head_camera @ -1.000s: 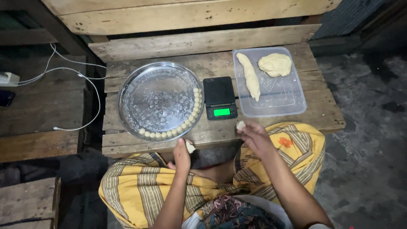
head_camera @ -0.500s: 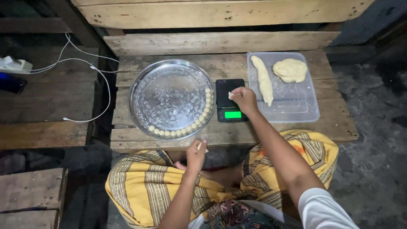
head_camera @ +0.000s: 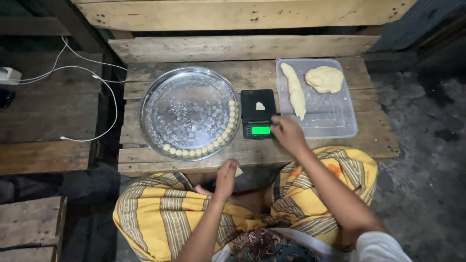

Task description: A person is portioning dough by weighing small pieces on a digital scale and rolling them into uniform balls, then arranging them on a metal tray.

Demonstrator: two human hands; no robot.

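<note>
A small piece of dough [head_camera: 260,106] lies alone on the black platform of the digital scale [head_camera: 257,113], whose green display glows at its near edge. The right hand [head_camera: 287,134] hovers just beside that display, fingers loosely curled and empty as far as can be seen; its fingertips are turned away, so contact with the scale cannot be told. The left hand [head_camera: 226,177], nearer the body below the table edge, pinches a pale dough bit [head_camera: 238,171], mostly hidden by the fingers. Left of the scale sits a round metal tray [head_camera: 160,104] with a curved row of dough balls [head_camera: 221,138]. Right of it, a clear plastic container [head_camera: 335,123] holds a dough roll [head_camera: 295,90] and a dough lump [head_camera: 324,78].
</note>
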